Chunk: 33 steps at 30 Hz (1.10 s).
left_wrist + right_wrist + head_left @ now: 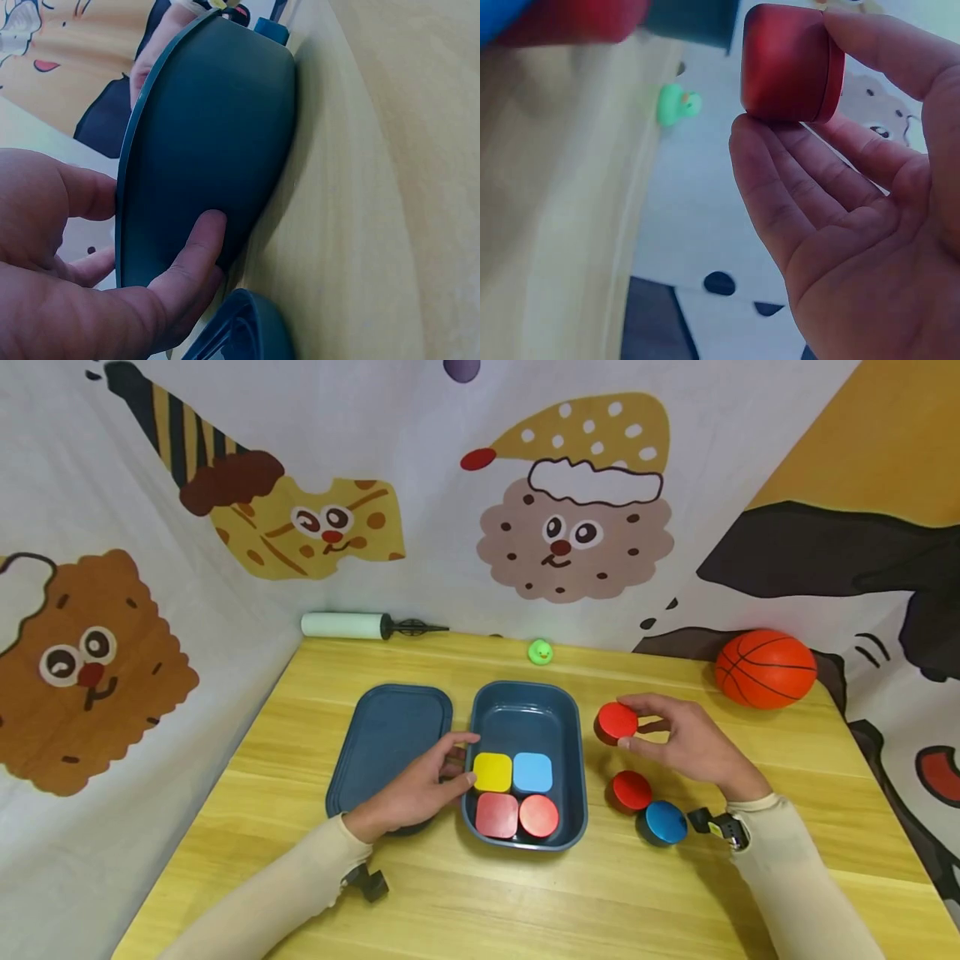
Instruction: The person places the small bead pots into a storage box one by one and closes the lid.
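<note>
The right hand (pixel 686 739) pinches a round red tin (pixel 617 722) over the bench (pixel 495 902), beside the dark blue box (pixel 528 722), and the left hand (pixel 416 785) holds the box's edge. The tin looks light, hard and a bit slippery, so its curved sides seem best to hold. I can't see inside it, and some left-hand fingers are hidden from above.

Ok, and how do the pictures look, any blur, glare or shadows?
Head view: bright and mostly sharp, with glints inside the box. Left wrist: dimmer, bluish, with a soft shadow on the table beside the box. Right wrist: the held red pot is fairly crisp, but a nearer red pot and blue pot, top left, are blurred.
</note>
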Tool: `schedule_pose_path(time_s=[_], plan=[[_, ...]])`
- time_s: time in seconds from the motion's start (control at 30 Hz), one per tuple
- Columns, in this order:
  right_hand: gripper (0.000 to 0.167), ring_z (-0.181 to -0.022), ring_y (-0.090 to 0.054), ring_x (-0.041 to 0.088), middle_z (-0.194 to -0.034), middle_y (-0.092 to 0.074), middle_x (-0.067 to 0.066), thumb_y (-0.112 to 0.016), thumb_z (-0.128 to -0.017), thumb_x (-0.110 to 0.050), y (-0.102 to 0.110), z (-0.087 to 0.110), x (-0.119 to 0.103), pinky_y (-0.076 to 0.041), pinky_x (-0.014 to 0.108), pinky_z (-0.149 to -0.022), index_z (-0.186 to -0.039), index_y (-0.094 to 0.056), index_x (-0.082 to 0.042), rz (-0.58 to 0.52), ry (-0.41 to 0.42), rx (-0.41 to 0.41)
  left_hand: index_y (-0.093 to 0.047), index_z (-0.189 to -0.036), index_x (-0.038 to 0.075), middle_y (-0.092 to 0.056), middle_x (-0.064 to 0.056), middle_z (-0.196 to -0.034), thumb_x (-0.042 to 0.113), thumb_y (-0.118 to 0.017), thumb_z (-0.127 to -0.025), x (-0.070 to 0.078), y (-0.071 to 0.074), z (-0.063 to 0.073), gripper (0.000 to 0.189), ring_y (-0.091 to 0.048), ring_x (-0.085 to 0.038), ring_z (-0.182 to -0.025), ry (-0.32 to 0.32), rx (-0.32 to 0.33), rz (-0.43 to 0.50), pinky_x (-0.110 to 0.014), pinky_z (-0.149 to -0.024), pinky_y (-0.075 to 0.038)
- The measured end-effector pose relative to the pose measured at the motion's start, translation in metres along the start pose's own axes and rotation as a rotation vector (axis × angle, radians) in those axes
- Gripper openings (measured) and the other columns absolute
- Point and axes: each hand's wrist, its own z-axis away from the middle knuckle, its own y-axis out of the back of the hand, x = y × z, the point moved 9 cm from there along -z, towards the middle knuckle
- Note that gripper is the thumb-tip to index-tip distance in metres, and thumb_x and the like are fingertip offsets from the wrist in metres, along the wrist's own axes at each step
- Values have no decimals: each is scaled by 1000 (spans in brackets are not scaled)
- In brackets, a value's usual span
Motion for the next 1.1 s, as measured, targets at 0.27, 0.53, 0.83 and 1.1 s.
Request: schedule_pose_path(time_s=[0.27, 0.53, 0.83, 1.1], plan=[[55, -108, -73, 23, -129, -74, 8, -87, -90, -19, -2, -6, -24, -63, 29, -89, -139, -66, -6, -27, 35, 14, -37, -160, 19, -51, -20, -145, 20, -63, -108, 0, -1, -2, 58, -65, -31, -124, 16, -4, 0, -40, -86, -65], [54, -107, -73, 23, -128, -74, 7, -86, -90, -22, -17, -20, -47, -65, 44, -88, -139, -67, -6, -67, 62, -3, -33, -164, 18, -49, -20, -147, 17, -62, -108, 0, 0, -2, 63, -63, -34, -129, 17, 0, 31, -40, -87, -65], [60, -110, -71, 25, -134, -71, 9, -87, -89, -21, -45, -42, -70, -63, 50, -93, -143, -64, -7, -105, 37, -58, -33, -165, 21, -47, -19, -151, 19, -63, -108, -2, 0, -2, 65, -62, -35, -132, 17, 19, 40, -39, -87, -65], [61, -113, -71, 24, -134, -70, 8, -87, -88, -18, -75, -60, -86, -64, 44, -94, -143, -62, -5, -121, 70, -81, -30, -167, 20, -48, -19, -151, 17, -62, -108, 1, 0, -2, 68, -63, -34, -131, 9, 12, 36, -37, -88, -65]])
